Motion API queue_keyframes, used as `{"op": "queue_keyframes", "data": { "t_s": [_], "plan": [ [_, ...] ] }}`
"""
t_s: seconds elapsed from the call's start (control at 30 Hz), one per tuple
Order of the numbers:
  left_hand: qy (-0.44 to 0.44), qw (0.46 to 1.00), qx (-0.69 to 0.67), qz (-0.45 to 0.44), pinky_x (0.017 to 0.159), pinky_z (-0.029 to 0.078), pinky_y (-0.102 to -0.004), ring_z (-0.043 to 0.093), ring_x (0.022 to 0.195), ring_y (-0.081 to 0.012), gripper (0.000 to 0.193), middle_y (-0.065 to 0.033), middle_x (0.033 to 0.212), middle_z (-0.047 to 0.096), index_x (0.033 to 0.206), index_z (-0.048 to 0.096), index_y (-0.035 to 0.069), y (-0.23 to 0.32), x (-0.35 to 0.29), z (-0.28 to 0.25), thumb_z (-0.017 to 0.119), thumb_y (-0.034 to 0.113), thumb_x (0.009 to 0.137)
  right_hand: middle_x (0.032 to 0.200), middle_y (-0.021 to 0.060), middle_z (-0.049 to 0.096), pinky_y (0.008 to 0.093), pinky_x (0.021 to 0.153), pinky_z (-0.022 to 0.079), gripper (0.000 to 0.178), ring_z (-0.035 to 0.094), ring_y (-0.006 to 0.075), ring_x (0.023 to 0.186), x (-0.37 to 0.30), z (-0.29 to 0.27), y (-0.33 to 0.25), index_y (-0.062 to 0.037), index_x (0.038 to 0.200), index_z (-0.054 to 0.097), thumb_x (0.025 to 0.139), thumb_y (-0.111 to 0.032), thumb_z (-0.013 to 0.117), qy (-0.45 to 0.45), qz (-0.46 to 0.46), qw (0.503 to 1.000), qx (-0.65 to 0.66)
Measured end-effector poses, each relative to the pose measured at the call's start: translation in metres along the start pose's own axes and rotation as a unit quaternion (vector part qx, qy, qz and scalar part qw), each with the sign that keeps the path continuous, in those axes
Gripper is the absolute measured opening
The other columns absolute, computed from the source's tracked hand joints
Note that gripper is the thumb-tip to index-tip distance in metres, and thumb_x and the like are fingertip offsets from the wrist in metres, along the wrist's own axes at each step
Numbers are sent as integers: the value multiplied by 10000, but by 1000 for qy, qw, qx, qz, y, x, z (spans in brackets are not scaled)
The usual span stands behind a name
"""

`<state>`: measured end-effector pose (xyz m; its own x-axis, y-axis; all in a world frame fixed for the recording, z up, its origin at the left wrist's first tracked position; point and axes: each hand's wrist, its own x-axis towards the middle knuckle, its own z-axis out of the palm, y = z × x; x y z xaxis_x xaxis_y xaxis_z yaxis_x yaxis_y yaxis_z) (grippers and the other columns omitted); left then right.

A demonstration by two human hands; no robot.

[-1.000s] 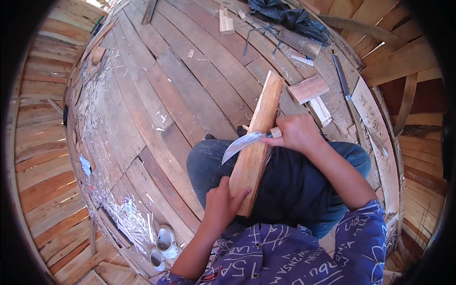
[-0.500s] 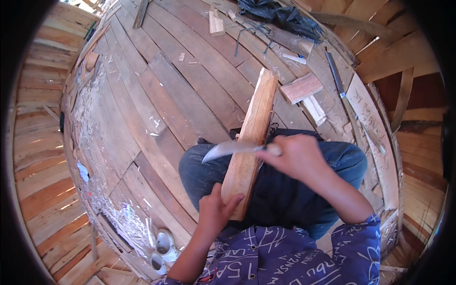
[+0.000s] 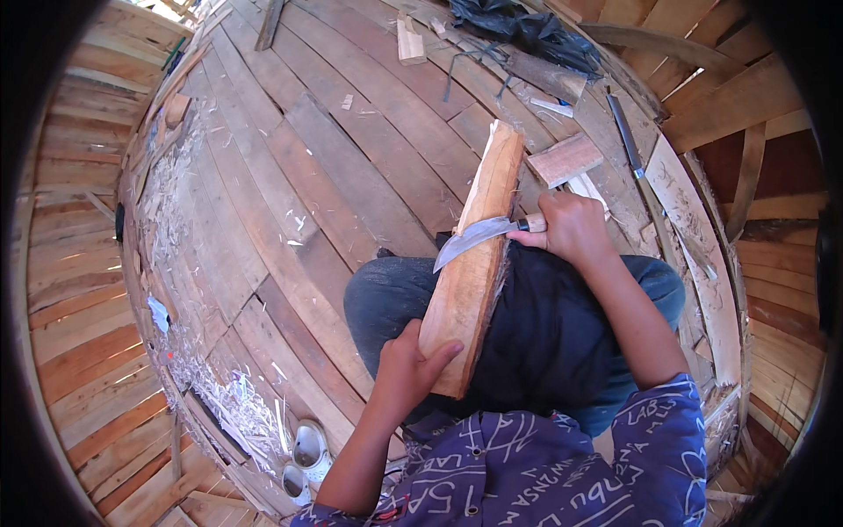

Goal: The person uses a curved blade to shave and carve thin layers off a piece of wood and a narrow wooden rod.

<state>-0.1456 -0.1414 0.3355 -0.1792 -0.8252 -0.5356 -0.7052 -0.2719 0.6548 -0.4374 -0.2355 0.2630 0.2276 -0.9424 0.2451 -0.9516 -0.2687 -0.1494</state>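
A long, roughly squared piece of wood leans away from me between my knees, its far end rising to the right. Around its near end my left hand is closed, thumb on the top face. In my right hand is a knife with a curved blade and a light wooden handle. The blade lies across the middle of the wood, its tip pointing left and toward me. Rough fibres show along the wood's right edge.
Planks make up the floor. Wood shavings heap at the left, with white shoes near them. A wood block lies beyond my right hand. Further right is a long dark-bladed tool; a black plastic sheet lies at the far side.
My right hand has moved away from me and to the right, taking the knife further up the wood. My left hand keeps its grip; the whole view has shifted slightly.
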Motion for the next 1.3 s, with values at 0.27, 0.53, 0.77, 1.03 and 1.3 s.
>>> {"op": "queue_keyframes", "data": {
  "t_s": [0.27, 0.53, 0.77, 1.03, 1.3],
  "plan": [
    [-87, 966, -243, 0, 825, 518, -280, 635, 934, -109, 497, -66, 1064, 694, 1225, 591, -67, -16, 5, -5, 753, 261, 890, 570, 75, 517, 376, 458, 464, 651, 580, 265, 506, 14, -13, -4, -88, 604, 511, 673, -703, 714, 106, -55, 993, -2],
    [-134, 960, -245, -8, 819, 510, -278, 614, 915, -81, 459, -47, 1018, 700, 1188, 637, -43, -10, 6, -16, 747, 291, 893, 592, 71, 495, 370, 483, 458, 622, 564, 259, 517, 13, -22, 4, -86, 618, 502, 668, -659, 737, 130, -89, 987, 1],
    [48, 993, 98, 54, 698, 546, -368, 721, 771, -334, 451, -241, 833, 698, 1087, 616, -78, 34, -5, -7, 728, 307, 882, 600, 122, 559, 402, 527, 471, 618, 598, 311, 554, -11, -39, 16, -56, 661, 584, 700, -654, 734, 89, 34, 993, 68],
    [62, 990, 8, 126, 735, 545, -361, 706, 801, -247, 444, -197, 862, 702, 1214, 553, -35, 32, 9, 6, 699, 254, 910, 609, 172, 556, 393, 565, 430, 420, 530, 262, 542, -80, -25, 44, 18, 795, 652, 878, -392, 695, 69, 251, 882, 394],
    [42, 951, -295, 78, 875, 512, -278, 643, 997, -128, 416, -86, 1153, 671, 1297, 530, -44, 48, 18, 12, 679, 109, 940, 774, 202, 617, 385, 702, 489, 355, 612, 309, 733, -62, -39, 36, 14, 947, 588, 893, -318, 700, 90, 258, 860, 431]
  ]
}}
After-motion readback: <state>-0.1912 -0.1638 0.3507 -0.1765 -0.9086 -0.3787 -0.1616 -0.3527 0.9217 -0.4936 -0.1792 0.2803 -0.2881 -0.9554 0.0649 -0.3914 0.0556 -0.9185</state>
